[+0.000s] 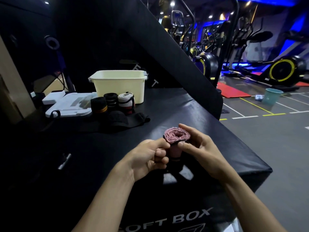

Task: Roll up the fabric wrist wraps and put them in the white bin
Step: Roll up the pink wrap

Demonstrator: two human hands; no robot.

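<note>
Left hand: the left hand (150,155) curls its fingers against the near-left side of the pink wrap, thumb and forefinger pinching at the roll's dark edge.
Right hand: the right hand (199,148) cups the roll from the other side, fingers bent round its far side and thumb pressed on the near rim.
Pink wrap: a pink wrist wrap (176,137), wound into a spiral with the coil end facing up, sits between both hands just above the surface (192,111); a dark strap end hangs below it.
Rolled wraps: beyond the left hand, well apart from it, three rolled wraps stand side by side: black roll with an orange stripe (99,105), black striped roll (111,99) and white and red roll (126,102).
Loose wrap: a black unrolled wrap (127,120) lies flat just in front of those rolls.
White bin: the white bin (119,84) stands behind the rolls, far ahead and left of the hands, touching or nearly touching them.
Lid: a white lid (70,106) lies left of the rolls.
Floor: a teal bucket (271,97) stands far off to the right of the right hand.
</note>
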